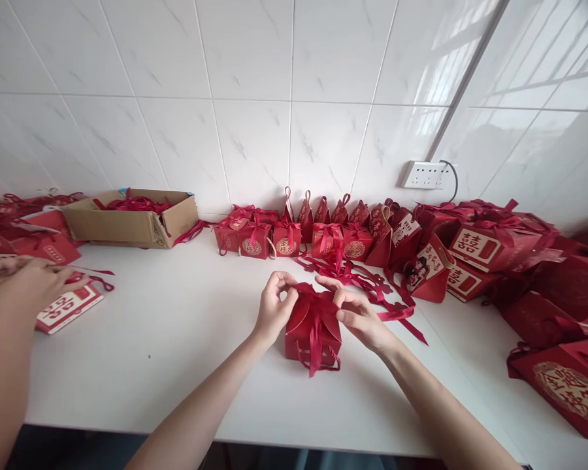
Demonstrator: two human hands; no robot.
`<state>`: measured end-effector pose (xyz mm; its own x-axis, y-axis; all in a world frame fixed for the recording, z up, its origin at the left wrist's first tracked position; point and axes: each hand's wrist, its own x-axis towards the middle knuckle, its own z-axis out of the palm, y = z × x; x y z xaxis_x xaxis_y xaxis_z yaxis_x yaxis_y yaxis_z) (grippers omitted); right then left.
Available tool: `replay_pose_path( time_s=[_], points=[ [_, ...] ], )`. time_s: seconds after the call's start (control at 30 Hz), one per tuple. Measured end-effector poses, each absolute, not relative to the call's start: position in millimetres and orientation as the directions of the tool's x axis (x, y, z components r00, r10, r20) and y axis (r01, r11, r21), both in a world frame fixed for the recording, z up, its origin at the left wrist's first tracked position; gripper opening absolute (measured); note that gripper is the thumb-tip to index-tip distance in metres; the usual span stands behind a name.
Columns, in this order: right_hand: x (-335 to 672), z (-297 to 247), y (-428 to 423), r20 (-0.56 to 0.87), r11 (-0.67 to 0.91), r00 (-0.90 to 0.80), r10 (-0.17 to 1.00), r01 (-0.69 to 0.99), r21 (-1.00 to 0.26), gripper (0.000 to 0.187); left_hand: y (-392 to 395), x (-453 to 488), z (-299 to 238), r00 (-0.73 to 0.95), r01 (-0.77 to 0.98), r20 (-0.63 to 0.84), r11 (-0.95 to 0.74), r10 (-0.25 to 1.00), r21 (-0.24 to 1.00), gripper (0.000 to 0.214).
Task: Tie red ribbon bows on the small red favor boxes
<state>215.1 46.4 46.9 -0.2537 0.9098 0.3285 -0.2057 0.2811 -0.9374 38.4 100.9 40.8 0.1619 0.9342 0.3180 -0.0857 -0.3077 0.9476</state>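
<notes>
A small red gift box [294, 343] with a folded petal-like top stands upright before me on the white table. A red satin ribbon [315, 336] is tied over its top, one tail hanging down the front. Twisted red cord [334, 367] loops low on the box. At the bow's left side, my left hand [276, 305] is closed, thumb and finger pinching the ribbon. My right hand [360, 316] pinches it from the right, the index finger raised a little. The fingers partly cover the bow, so the exact hold on its loops is hard to see.
Another person's hands [27, 290] work on a red and white box [71, 305] at left. Behind stand a cardboard carton [115, 228] of ribbons and rows of finished red boxes [255, 245]. Loose ribbons [372, 287] lie beyond my right hand; stacked boxes [509, 248] fill the right side.
</notes>
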Motion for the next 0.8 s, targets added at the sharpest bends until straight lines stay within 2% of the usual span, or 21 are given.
replay_pose_path(
  time_s=[0.17,0.43,0.63,0.73,0.8],
  points=[
    [222.4,49.9,45.1,0.353,0.266,-0.273,0.895,-0.309,-0.913,0.021,101.2,36.7,42.1,0.169,-0.081,0.341,-0.332,0.925,0.94,0.015],
    [236.7,56.7,43.3,0.36,0.257,-0.317,0.877,-0.324,-0.911,0.021,104.0,32.8,42.2,0.218,-0.101,0.345,-0.331,0.913,0.938,0.024],
    [245.7,61.2,42.1,0.364,0.283,-0.234,0.902,-0.318,-0.905,0.026,105.5,31.3,42.7,0.307,-0.177,0.31,-0.266,0.9,0.947,0.016],
    [248.7,62.7,43.5,0.365,0.299,-0.168,0.916,-0.322,-0.898,0.026,106.0,30.4,44.8,0.36,-0.248,0.292,-0.21,0.886,0.946,0.004],
    [249.9,62.8,43.5,0.338,0.284,-0.117,0.934,-0.332,-0.9,0.03,106.9,29.8,45.8,0.392,-0.311,0.277,-0.157,0.877,0.937,0.004]
  ],
)
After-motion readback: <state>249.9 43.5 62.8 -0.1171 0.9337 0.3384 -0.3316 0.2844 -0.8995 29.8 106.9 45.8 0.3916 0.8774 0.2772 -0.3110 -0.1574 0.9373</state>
